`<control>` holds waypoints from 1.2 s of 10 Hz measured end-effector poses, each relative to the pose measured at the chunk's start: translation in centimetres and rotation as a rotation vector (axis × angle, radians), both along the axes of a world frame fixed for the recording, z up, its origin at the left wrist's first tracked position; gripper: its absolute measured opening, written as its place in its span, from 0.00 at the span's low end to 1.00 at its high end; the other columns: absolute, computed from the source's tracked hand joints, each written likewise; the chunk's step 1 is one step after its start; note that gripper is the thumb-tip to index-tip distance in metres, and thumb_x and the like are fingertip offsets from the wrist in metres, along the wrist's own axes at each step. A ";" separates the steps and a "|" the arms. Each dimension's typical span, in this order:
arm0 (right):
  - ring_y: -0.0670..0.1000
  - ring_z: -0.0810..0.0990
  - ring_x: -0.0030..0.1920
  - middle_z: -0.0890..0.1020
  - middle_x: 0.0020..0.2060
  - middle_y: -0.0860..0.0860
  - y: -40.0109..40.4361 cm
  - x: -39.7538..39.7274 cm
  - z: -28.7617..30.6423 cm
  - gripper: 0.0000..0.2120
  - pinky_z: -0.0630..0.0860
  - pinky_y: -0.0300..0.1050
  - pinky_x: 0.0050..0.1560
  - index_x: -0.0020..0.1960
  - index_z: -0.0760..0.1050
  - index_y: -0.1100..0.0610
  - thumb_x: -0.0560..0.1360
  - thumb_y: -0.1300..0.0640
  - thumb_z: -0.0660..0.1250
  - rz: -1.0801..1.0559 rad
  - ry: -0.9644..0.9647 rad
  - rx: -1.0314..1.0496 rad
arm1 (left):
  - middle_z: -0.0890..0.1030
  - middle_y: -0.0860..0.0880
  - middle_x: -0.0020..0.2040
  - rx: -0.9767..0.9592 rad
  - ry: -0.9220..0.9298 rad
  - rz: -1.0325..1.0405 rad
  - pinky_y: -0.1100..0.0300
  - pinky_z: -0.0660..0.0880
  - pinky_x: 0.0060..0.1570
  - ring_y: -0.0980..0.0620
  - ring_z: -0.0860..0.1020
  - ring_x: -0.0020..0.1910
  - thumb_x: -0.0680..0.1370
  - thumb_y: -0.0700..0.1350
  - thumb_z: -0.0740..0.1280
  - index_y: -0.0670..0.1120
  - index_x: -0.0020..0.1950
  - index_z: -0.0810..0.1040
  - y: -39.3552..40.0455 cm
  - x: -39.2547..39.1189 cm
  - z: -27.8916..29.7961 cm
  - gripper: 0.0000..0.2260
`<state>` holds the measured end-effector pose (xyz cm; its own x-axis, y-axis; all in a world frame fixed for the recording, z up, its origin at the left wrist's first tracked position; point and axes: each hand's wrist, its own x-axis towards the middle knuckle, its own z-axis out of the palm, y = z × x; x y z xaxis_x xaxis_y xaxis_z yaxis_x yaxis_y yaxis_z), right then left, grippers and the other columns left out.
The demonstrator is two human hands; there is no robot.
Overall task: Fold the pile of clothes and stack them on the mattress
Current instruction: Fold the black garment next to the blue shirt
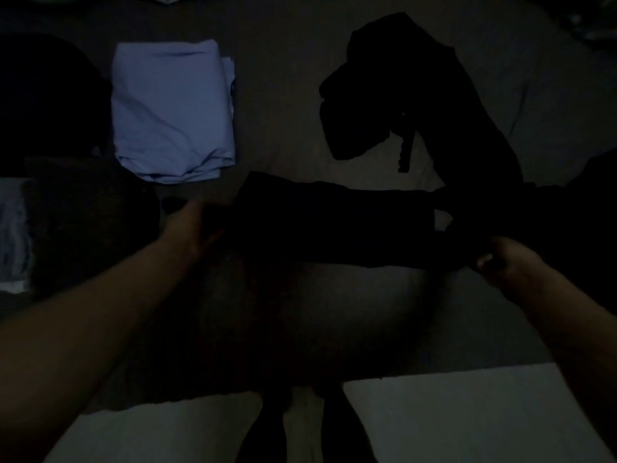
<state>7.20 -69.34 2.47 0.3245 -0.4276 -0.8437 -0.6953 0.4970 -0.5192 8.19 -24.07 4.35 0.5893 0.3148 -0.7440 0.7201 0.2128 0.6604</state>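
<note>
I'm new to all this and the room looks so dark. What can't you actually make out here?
Head view only:
- Black garment held between left hand and right hand: type lost in darkness.
- Left fingertips: hidden by that cloth.
- Dark heap: folds unreadable.
- Dark stack beside the folded blue cloth: indistinct, left edge cuts it.

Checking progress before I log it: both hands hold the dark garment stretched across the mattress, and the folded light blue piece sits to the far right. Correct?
Not quite. The head view shows the folded light blue piece at far left, not right. The left hand and right hand do hold the dark garment across the mattress.
</note>
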 end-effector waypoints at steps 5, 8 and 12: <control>0.51 0.74 0.39 0.76 0.38 0.53 7.1 0.6 -6.9 0.17 0.72 0.48 0.43 0.47 0.73 0.58 0.76 0.42 0.62 0.230 0.247 0.204 | 0.69 0.46 0.69 -0.339 0.352 0.164 0.50 0.68 0.59 0.48 0.74 0.56 0.79 0.51 0.61 0.47 0.62 0.73 -8.2 -1.0 -9.5 0.14; 0.46 0.82 0.28 0.83 0.29 0.48 9.6 3.1 -9.7 0.04 0.78 0.37 0.27 0.48 0.75 0.55 0.76 0.55 0.64 -0.118 -0.185 0.344 | 0.78 0.50 0.46 -0.489 0.113 0.269 0.59 0.72 0.52 0.54 0.76 0.44 0.81 0.48 0.58 0.48 0.50 0.74 -10.1 4.4 -10.0 0.07; 0.45 0.78 0.23 0.79 0.23 0.48 10.0 -9.7 -5.1 0.11 0.72 0.34 0.21 0.43 0.72 0.57 0.81 0.60 0.55 -0.147 0.026 0.319 | 0.78 0.51 0.26 -0.457 0.166 0.539 0.64 0.77 0.29 0.53 0.78 0.26 0.63 0.44 0.58 0.48 0.39 0.71 -4.9 -7.0 -11.1 0.07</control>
